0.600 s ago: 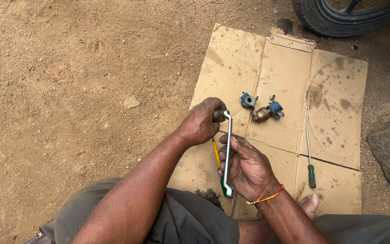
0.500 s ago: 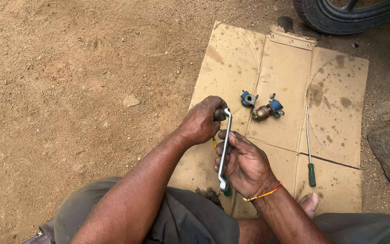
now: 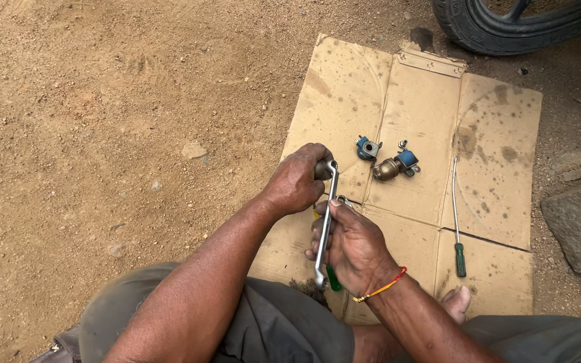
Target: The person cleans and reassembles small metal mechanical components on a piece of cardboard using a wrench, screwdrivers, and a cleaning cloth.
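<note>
**Closely gripped: a spanner worked over cardboard**

Nearest the camera, the right hand [image 3: 354, 245] is closed around the shaft of a silver spanner [image 3: 325, 225], fingers wrapped tight, apparently so it can act as a lever. A green handle [image 3: 333, 279] pokes out below that fist, so a second tool seems to be pinned against the palm. Just beyond, the left hand [image 3: 298, 180] is clenched over a small dark part [image 3: 322, 169] at the spanner's far end, likely bracing it against the turn; what the part is cannot be told. Both hands hover above the cardboard [image 3: 425, 94], which keeps the pieces out of the dirt. Further out lie a blue fitting [image 3: 367, 148] and a brass-and-blue fitting [image 3: 393, 165], near each other, with a green-handled screwdriver [image 3: 456, 218] to their right. Farthest off, a tyre [image 3: 506, 27] touches the ground past the cardboard.
</note>
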